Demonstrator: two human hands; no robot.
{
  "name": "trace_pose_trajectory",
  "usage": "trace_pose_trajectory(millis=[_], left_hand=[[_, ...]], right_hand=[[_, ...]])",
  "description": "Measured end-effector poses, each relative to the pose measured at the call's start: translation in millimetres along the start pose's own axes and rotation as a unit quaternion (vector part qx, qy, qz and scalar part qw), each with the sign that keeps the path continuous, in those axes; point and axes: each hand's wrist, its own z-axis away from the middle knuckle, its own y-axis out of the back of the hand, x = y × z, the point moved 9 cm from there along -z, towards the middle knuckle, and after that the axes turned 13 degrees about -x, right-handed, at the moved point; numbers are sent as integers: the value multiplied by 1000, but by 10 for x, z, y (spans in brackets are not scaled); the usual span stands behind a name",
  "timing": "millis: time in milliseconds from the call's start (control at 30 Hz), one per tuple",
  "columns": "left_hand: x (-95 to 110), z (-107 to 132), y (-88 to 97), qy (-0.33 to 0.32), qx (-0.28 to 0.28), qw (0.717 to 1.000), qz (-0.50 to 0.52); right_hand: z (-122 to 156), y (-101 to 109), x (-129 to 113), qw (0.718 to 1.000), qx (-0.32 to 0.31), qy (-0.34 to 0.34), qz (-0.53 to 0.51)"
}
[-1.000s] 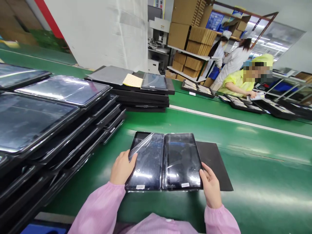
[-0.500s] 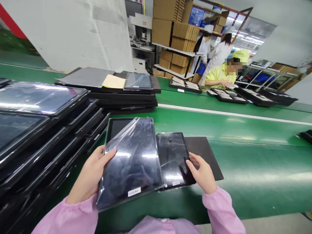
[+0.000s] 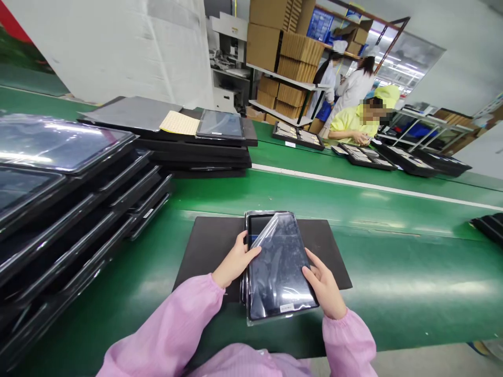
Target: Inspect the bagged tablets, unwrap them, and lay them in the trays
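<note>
A dark tablet screen panel (image 3: 281, 272) with clear film over its front lies in front of me, its film creased across the upper left corner. My left hand (image 3: 236, 262) grips its left edge, thumb on top. On its right edge my right hand (image 3: 324, 285) is closed, thumb on the front and fingers behind. A small white label (image 3: 286, 308) sits near its lower edge. Another thin wrapped panel (image 3: 243, 293) peeks out beneath at the left, mostly hidden. Under both lies a black sheet (image 3: 208, 246), showing on either side.
Tall stacks of panels in black trays (image 3: 78, 220) stand at my left. Behind them, a lower stack (image 3: 196, 157) bears a yellow paper (image 3: 179, 123) and one panel. Across the green table (image 3: 412, 256), a person in yellow (image 3: 349, 123) handles parts by black trays (image 3: 367, 158).
My left hand has brought the film-covered panel right, over the smaller panel that my right hand held. The black sheet now shows on both sides. My right hand has stayed nearly in place.
</note>
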Motion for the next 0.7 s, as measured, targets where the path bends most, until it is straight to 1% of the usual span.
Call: trace_pose_trajectory(millis=[100, 167, 200, 267, 300, 333, 367, 400, 467, 567, 633, 700], left_hand=[[127, -101, 86, 37, 6, 987, -154], [267, -151, 111, 42, 23, 962, -269], [349, -166, 120, 41, 38, 941, -334], [502, -175, 139, 42, 80, 884, -458], [554, -170, 152, 49, 101, 856, -505], [578, -161, 171, 61, 117, 834, -536], [584, -148, 194, 75, 130, 820, -552], [575, -133, 212, 86, 139, 812, -560], [539, -108, 211, 96, 142, 810, -561], [487, -105, 114, 74, 117, 823, -551], [449, -133, 66, 59, 96, 847, -519], [380, -180, 101, 62, 87, 888, -447]], right_hand=[[-52, 75, 22, 997, 32, -7, 63], [-95, 135, 0, 991, 58, -10, 118], [-115, 160, -18, 986, 70, -10, 148], [-144, 190, -57, 974, 89, -11, 208], [-152, 199, -75, 967, 99, -12, 236], [-154, 204, -92, 958, 109, -14, 264], [-152, 207, -110, 949, 120, -15, 290], [-147, 207, -129, 940, 132, -14, 313], [-144, 182, -165, 923, 153, -5, 352], [-188, 71, -180, 912, 161, 18, 378], [-241, -28, -160, 912, 157, 30, 377], [-289, -112, -138, 915, 155, 39, 371]])
